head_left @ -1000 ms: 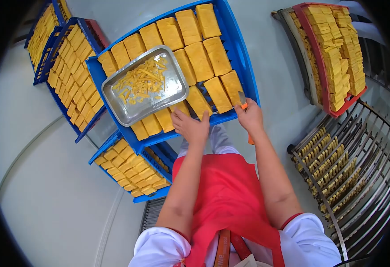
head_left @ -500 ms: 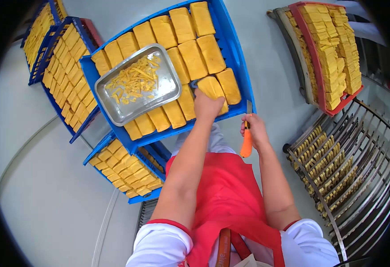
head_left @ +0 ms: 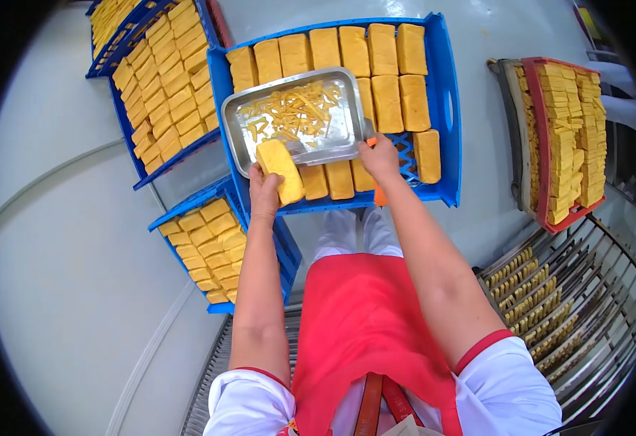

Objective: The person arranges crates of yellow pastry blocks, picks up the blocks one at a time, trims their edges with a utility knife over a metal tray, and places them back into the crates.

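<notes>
The crate point(head_left: 450, 145) is blue with a criss-cross lattice base, its blocks point(head_left: 387, 103) golden-orange, and the held block point(head_left: 281, 174) brighter yellow. The metal tray point(head_left: 343, 136) is silver-grey, its shavings point(head_left: 305, 107) yellow, the knife handle point(head_left: 379, 195) orange. The apron point(head_left: 365, 312) is red; the white sleeves point(head_left: 510, 381) have red trim.

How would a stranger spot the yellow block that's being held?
Find the big blue crate beyond the red apron. A metal tray of yellow scraps sits over its rows of blocks; the yellow block is at that tray's near left corner. Unlike the neighbouring blocks, it overlaps the tray's rim, gripped in the left hand.
</notes>
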{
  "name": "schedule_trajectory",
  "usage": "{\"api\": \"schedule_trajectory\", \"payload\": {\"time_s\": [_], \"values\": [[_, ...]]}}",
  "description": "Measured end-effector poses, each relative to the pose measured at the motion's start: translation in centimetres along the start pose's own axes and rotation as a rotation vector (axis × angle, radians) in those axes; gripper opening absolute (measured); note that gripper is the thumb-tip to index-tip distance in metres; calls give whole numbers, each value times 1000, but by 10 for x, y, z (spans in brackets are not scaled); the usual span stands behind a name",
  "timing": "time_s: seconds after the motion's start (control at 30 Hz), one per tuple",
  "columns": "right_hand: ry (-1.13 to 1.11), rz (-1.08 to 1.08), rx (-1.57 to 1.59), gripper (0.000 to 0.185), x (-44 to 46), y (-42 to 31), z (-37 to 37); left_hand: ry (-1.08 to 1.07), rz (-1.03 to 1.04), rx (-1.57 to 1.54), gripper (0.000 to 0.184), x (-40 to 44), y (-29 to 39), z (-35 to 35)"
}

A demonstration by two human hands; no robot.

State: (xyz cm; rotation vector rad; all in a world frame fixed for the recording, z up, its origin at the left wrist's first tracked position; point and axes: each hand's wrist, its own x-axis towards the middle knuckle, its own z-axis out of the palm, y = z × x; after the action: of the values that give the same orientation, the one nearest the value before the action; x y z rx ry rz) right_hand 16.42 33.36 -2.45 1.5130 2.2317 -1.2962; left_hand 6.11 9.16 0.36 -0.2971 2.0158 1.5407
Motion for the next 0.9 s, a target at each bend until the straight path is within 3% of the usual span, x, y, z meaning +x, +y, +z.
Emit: {"api": "schedule_trajectory", "payload": {"time_s": [0.17, 0.23, 0.37, 0.4, 0.43, 0.5, 0.57, 0.6, 0.63, 0.7, 0.9], "values": [[-161, 58, -5, 39, -40, 56, -8, -34, -136, -10, 52, -56, -30, -3], [-169, 134, 24, 42, -58, 86, -3, -54, -187, -59, 52, -74, -58, -13], [-233, 358, 193, 50, -79, 81, -14, 15, -287, -94, 51, -84, -41, -5], [-114, 262, 110, 53, -77, 77, -15, 24, -378, -310, 49, -78, -51, -7], [3, 166, 29, 57, -76, 70, -18, 33, -377, -312, 49, -79, -27, -3], [1, 216, -30, 53, -75, 47, -31, -39, -605, -1017, 50, -86, 21, 8], [-233, 69, 147, 47, -84, 9, -60, -35, -636, -1017, 53, -87, 42, 12], [-251, -80, 149, 43, -100, -19, -69, -34, -678, -1017, 57, -88, 49, 15], [-248, -88, 148, 43, -110, -37, -77, -38, -672, -1022, 57, -89, 53, 17], [-285, -580, -165, 40, -126, -64, -88, -71, -686, -974, 61, -92, 60, 20], [-152, -805, -252, 39, -133, -97, -91, -71, -757, -967, 61, -103, 83, 21]]}}
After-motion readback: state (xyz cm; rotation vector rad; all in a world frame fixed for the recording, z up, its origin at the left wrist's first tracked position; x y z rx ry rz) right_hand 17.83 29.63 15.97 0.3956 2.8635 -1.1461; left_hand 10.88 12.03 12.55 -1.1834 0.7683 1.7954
